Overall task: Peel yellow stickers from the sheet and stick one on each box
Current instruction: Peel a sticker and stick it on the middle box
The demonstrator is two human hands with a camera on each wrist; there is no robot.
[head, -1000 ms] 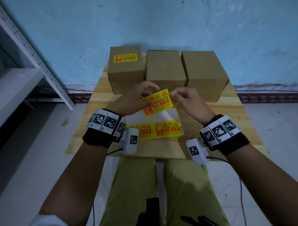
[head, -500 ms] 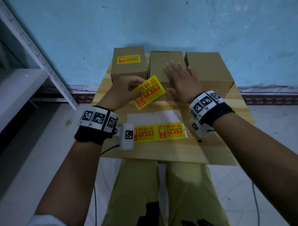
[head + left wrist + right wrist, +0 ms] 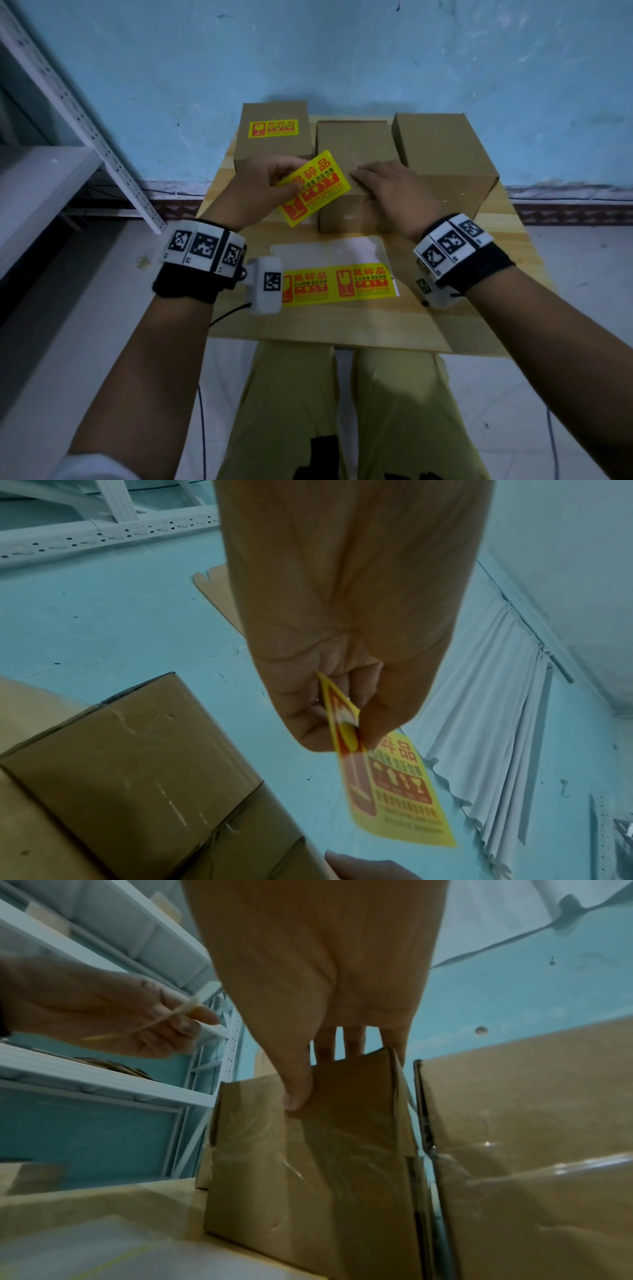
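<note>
Three cardboard boxes stand on the wooden table point(image 3: 486, 274). The left box point(image 3: 274, 150) carries a yellow sticker point(image 3: 273, 129) on top. My left hand point(image 3: 274, 186) pinches a peeled yellow sticker point(image 3: 315, 188) by its left end and holds it tilted in the air beside the middle box point(image 3: 352, 147); the pinch shows in the left wrist view point(image 3: 346, 723). My right hand point(image 3: 387, 192) grips the middle box, fingers over its top and thumb on the front face point(image 3: 298, 1093). The right box point(image 3: 442, 154) is bare. The backing sheet point(image 3: 329, 250) holds two yellow stickers point(image 3: 339, 282).
A white metal shelf rack point(image 3: 85, 113) stands at the left against the blue wall. My legs are under the table's near edge point(image 3: 325, 339). Cables hang from both wrist cameras. Bare table shows right of the sheet.
My right hand let go of the sticker, reached onto the middle box and drew back to its near edge. The box has come forward. My left hand carried the sticker up towards it.
</note>
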